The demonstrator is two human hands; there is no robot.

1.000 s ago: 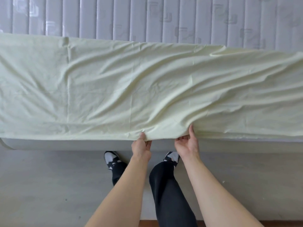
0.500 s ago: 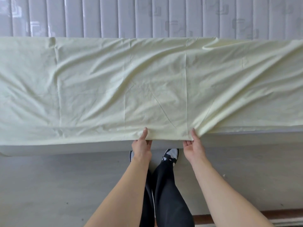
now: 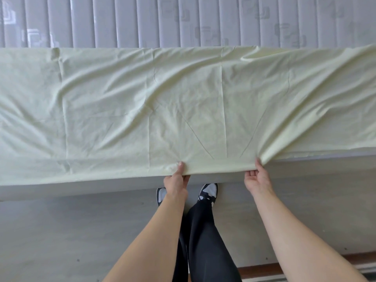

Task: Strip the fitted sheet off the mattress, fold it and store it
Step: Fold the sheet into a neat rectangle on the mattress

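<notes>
Left hand [image 3: 176, 183] and right hand [image 3: 256, 180] each pinch the near edge of the pale yellow folded sheet [image 3: 162, 110] lying across the quilted mattress [image 3: 183, 21].

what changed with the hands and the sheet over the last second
The hands slid apart along the near edge of the pale yellow sheet: the left hand stayed roughly in place while the right hand moved off to the right, drawing the edge straighter between them. Both still pinch that edge. The sheet stays folded in a long band on the mattress.
</notes>
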